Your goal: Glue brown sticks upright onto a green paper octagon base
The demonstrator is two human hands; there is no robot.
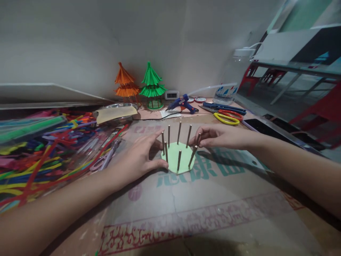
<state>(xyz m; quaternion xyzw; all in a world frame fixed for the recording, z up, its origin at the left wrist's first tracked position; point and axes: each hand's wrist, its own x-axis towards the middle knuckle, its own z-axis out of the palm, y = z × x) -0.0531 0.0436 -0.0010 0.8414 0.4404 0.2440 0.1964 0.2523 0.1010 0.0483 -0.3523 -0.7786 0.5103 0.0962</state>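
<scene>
A pale green, many-sided base [174, 158] lies flat on the cardboard sheet in front of me, with several thin brown sticks [179, 160] standing upright around its rim. My left hand [144, 153] is at the base's left side, its thumb at the front left edge and its fingers curved behind, gripping the base. At the right rim, my right hand [213, 137] is closed in a pinch on one brown stick [198, 138]. That stick's lower end is hard to make out behind the stick in front of it.
Colourful pipe cleaners [39, 156] pile up on the left beside a metal bowl [117, 113]. Along the wall stand an orange tower model [124, 83], a green tower model [152, 87] and a blue glue gun [182, 103]. Yellow-handled scissors [226, 119], a water jug [231, 78] and a phone [266, 129] are right.
</scene>
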